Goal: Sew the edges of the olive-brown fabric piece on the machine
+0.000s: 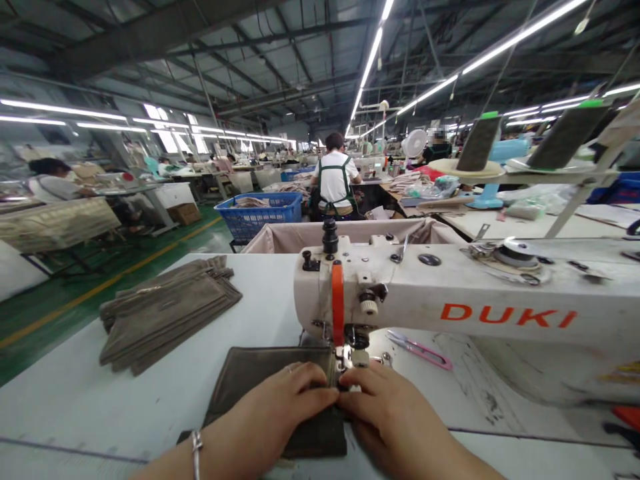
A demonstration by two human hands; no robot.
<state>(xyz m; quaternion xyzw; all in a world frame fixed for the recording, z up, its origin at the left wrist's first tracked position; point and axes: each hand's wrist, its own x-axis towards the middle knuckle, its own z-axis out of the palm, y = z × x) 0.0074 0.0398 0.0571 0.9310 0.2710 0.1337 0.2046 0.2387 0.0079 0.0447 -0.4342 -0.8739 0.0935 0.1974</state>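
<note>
A dark brown-grey fabric piece [250,377] lies flat on the white table under the needle of a white DUKI sewing machine [450,300]. My left hand [280,410] rests on the fabric, fingers curled and pressed on its right edge close to the presser foot [344,357]. My right hand [385,407] sits just right of the foot, fingertips bent down and pinching the same edge, touching the left fingers. A bracelet circles my left wrist.
A stack of similar fabric pieces [165,313] lies at the table's left. Pink thread snips [423,350] lie behind the machine head. A cloth bin [350,233], a blue basket [260,217] and seated workers are beyond the table.
</note>
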